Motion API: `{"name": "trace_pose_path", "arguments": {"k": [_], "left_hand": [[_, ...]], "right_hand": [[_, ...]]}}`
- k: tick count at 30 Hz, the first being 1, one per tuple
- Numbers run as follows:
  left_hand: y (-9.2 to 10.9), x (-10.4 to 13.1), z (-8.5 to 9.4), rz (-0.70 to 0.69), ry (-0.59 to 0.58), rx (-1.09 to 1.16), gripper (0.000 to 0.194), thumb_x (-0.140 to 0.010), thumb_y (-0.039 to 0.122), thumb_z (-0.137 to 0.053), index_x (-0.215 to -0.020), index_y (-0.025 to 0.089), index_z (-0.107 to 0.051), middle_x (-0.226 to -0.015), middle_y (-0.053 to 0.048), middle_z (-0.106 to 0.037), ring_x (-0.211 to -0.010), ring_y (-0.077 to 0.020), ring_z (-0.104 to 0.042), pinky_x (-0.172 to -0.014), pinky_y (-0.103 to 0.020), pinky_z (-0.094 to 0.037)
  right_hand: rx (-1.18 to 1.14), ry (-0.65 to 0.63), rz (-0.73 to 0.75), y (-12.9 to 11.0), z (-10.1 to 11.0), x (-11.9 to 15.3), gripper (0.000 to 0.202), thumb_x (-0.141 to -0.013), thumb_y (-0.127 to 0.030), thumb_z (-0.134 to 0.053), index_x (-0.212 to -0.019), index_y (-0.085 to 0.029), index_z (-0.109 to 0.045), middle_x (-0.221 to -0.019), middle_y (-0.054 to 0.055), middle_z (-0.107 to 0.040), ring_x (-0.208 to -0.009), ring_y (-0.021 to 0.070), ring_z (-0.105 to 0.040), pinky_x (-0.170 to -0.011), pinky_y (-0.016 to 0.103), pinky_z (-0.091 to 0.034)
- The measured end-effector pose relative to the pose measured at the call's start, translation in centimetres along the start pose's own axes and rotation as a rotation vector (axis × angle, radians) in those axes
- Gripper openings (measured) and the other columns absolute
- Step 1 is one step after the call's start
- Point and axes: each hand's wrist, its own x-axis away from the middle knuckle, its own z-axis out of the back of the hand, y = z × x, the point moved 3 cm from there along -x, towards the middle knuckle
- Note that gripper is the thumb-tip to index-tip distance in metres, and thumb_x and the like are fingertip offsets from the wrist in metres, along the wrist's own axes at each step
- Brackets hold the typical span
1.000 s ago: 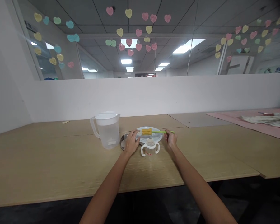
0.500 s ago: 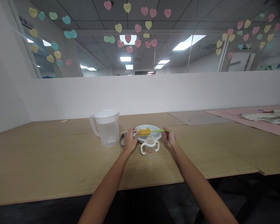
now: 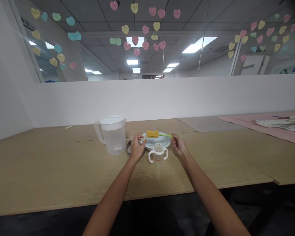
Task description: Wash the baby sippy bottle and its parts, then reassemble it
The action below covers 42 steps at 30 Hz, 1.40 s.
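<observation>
My right hand (image 3: 178, 144) grips the green handle (image 3: 166, 135) of a sponge bottle brush, whose yellow sponge head (image 3: 152, 134) points left above a white bowl (image 3: 166, 143). My left hand (image 3: 137, 147) is closed around a small whitish, see-through piece (image 3: 145, 138), mostly covered by the fingers, so its kind is unclear. The sponge head is just right of that piece. In front of the bowl stands a clear baby bottle (image 3: 158, 154) with two white handles and an open top. A round metal dish (image 3: 128, 149) is partly hidden behind my left hand.
A translucent plastic pitcher (image 3: 115, 137) with a lid stands left of the bowl. A flat wooden stick (image 3: 68, 127) lies farther left on the wooden table (image 3: 64, 167). At far right is a pink cloth (image 3: 243, 122) with fabric on it. A white wall (image 3: 162, 98) rises behind the table.
The yellow sponge head has risen slightly and tilted up, coming away from the piece in my left hand. My left hand has barely shifted; bottle, bowl and pitcher stay put.
</observation>
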Motion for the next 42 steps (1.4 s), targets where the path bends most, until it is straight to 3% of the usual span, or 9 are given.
{"name": "trace_pose_path", "arguments": {"k": [8, 11, 16, 22, 26, 30, 36, 42], "left_hand": [[-1.1, 0.1, -1.0, 0.118, -0.039, 0.258, 0.040, -0.076, 0.033, -0.062, -0.111, 0.019, -0.047, -0.095, -0.005, -0.065, -0.071, -0.0128, -0.065, -0.064, -0.024, -0.050], [-1.6, -0.1, -1.3, 0.189, -0.014, 0.370, 0.040, -0.076, 0.033, -0.063, -0.108, 0.018, -0.046, -0.094, -0.007, -0.065, -0.071, -0.0125, -0.065, -0.064, -0.024, -0.051], [-1.9, -0.3, -1.1, 0.225, 0.023, 0.478, 0.038, -0.076, 0.034, -0.062, -0.107, 0.017, -0.046, -0.093, -0.009, -0.067, -0.075, -0.0143, -0.066, -0.073, -0.029, -0.052], [-1.7, -0.5, -1.1, 0.174, -0.014, 0.450, 0.029, -0.075, 0.038, -0.061, -0.093, 0.015, -0.058, -0.096, -0.011, -0.068, -0.089, -0.0184, -0.065, -0.081, -0.032, -0.050], [-1.8, -0.6, -1.2, 0.170, -0.052, 0.448, 0.032, -0.071, 0.032, -0.064, -0.099, 0.016, -0.060, -0.101, -0.010, -0.067, -0.091, -0.0179, -0.064, -0.081, -0.031, -0.050], [-1.6, -0.4, -1.3, 0.159, -0.083, 0.437, 0.035, -0.070, 0.030, -0.065, -0.102, 0.017, -0.061, -0.100, -0.008, -0.067, -0.085, -0.0160, -0.064, -0.076, -0.028, -0.050], [-1.0, -0.2, -0.7, 0.180, -0.023, 0.380, 0.032, -0.073, 0.039, -0.063, -0.094, 0.015, -0.067, -0.076, -0.004, -0.066, -0.069, -0.0133, -0.059, -0.064, -0.023, -0.047], [-0.9, 0.0, -0.7, 0.189, -0.029, 0.390, 0.032, -0.070, 0.042, -0.065, -0.086, 0.015, -0.069, -0.073, -0.002, -0.066, -0.064, -0.0116, -0.056, -0.060, -0.021, -0.042]], "right_hand": [[-0.113, -0.045, -0.111, -0.4, -0.1, 0.2, 0.027, -0.072, -0.024, -0.066, -0.061, -0.019, -0.042, -0.045, -0.007, -0.046, -0.032, 0.0018, -0.034, -0.027, 0.011, -0.028], [-0.105, -0.050, -0.129, 0.0, -0.2, 0.1, 0.023, -0.071, -0.022, -0.067, -0.063, -0.018, -0.046, -0.046, -0.007, -0.047, -0.032, 0.0019, -0.036, -0.027, 0.011, -0.029], [-0.136, 0.044, -0.082, -0.2, 0.6, -0.5, 0.025, -0.074, -0.024, -0.064, -0.062, -0.019, -0.042, -0.043, -0.008, -0.046, -0.031, 0.0018, -0.036, -0.027, 0.009, -0.031], [-0.146, 0.005, -0.105, 0.1, 0.0, -0.1, 0.021, -0.073, -0.020, -0.066, -0.063, -0.018, -0.047, -0.047, -0.006, -0.051, -0.034, 0.0020, -0.040, -0.029, 0.009, -0.034], [-0.134, -0.035, -0.126, 0.4, -0.5, 0.2, 0.017, -0.071, -0.018, -0.068, -0.066, -0.015, -0.052, -0.049, -0.004, -0.053, -0.036, 0.0020, -0.043, -0.031, 0.008, -0.035], [-0.138, -0.045, -0.130, 0.2, -0.3, 0.1, 0.017, -0.072, -0.018, -0.068, -0.066, -0.015, -0.052, -0.047, -0.005, -0.051, -0.036, 0.0015, -0.041, -0.030, 0.007, -0.034], [-0.098, -0.077, -0.148, 0.3, 0.1, 0.1, 0.021, -0.067, -0.023, -0.074, -0.066, -0.015, -0.055, -0.048, -0.004, -0.055, -0.035, 0.0030, -0.042, -0.028, 0.010, -0.032], [-0.006, -0.115, -0.144, 0.4, 0.3, 0.1, 0.024, -0.063, -0.029, -0.076, -0.064, -0.014, -0.057, -0.046, -0.005, -0.052, -0.033, 0.0021, -0.039, -0.026, 0.011, -0.028]]}}
